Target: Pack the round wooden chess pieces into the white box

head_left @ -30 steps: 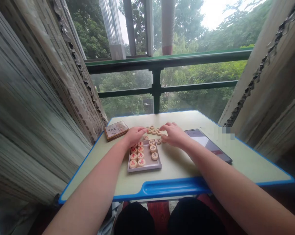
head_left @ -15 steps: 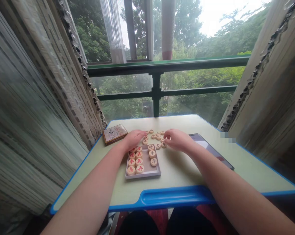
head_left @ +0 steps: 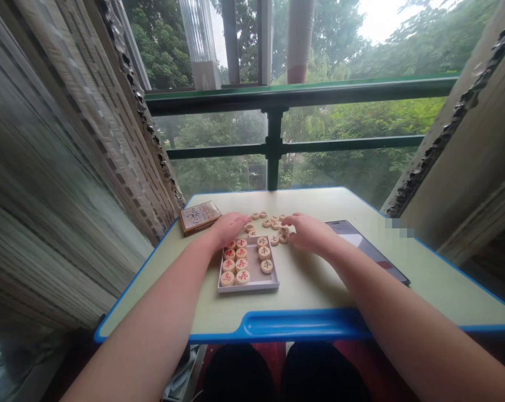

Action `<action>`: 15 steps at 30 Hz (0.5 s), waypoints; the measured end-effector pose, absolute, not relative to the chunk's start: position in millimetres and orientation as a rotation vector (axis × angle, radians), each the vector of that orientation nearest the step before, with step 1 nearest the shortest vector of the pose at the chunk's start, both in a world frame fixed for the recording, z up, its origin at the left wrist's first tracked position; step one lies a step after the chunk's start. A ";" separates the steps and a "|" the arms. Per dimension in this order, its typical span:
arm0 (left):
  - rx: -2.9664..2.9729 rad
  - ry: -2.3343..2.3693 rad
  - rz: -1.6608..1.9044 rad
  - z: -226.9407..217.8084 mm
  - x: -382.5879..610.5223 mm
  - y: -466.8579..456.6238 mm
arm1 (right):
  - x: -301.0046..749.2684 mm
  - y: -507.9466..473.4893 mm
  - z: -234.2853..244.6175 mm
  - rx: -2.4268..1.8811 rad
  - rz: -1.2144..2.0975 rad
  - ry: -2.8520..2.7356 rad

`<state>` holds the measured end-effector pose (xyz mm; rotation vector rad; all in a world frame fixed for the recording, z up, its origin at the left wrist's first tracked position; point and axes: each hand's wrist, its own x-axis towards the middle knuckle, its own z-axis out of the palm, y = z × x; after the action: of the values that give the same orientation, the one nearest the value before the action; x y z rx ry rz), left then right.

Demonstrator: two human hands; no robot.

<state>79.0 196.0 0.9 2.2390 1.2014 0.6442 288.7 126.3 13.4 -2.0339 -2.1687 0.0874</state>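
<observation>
A shallow white box (head_left: 249,288) lies on the table with Chinese chess pieces in it. Red-marked pieces (head_left: 242,277) fill two columns at its left, and three black-marked pieces (head_left: 264,253) line its right side. Beyond the box, several loose black-marked pieces (head_left: 275,225) are scattered on the tabletop. My left hand (head_left: 232,228) reaches over the box's far left corner, fingers stretched towards the loose pieces at left. My right hand (head_left: 306,230) is beside the right-hand loose pieces (head_left: 284,238), fingers bent with thumb and forefinger apart. I see no piece held in either hand.
A patterned box lid (head_left: 200,218) lies at the table's far left. To the right, partly behind my right arm, is a dark-edged tablet (head_left: 369,251). The table has a blue rim with a tray groove (head_left: 304,324) in front. Window railing and curtains surround it.
The view has tilted down slightly, so the table sits higher in the picture. My right thumb has moved a little away from the pieces. The box's contents look the same.
</observation>
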 end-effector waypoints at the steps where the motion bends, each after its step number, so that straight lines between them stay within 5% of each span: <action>1: 2.237 1.192 0.667 0.6 79.2 196.2 | 289.2 126.7 13.2 -2.020 0.095 -2.170; 15: 2.189 1.259 0.625 -6.0 76.6 200.4 | 291.6 138.7 -0.1 -1.925 0.061 -1.986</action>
<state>76.6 200.4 -6.0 2.1892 1.2591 0.6254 291.6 138.7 -0.1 -1.9253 -1.9860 0.0605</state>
